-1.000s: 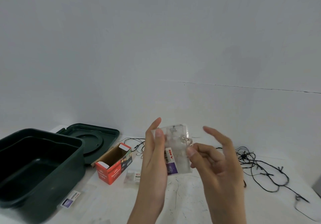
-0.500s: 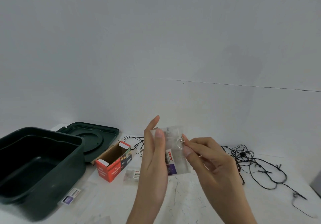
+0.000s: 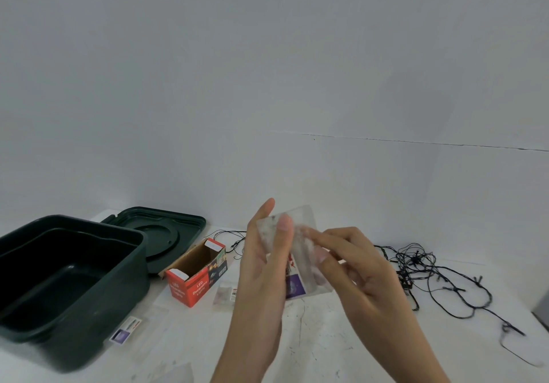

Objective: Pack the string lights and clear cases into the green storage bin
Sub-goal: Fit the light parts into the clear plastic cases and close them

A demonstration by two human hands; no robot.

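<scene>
Upright, one frosted clear case with a red-purple label is pinched by left hand and right hand, three more lying flat on the worktop.

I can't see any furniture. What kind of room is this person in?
Hard to say; probably a plain packing or work spot. A bare white table stands against a blank grey wall, with only a green storage bin, a red box and string lights on it.

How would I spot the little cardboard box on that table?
Find the big green storage bin at the table's left. Just right of it, in front of the bin's lid, lies the cardboard box. It is the only red thing there, its open end showing brown inside.
</scene>
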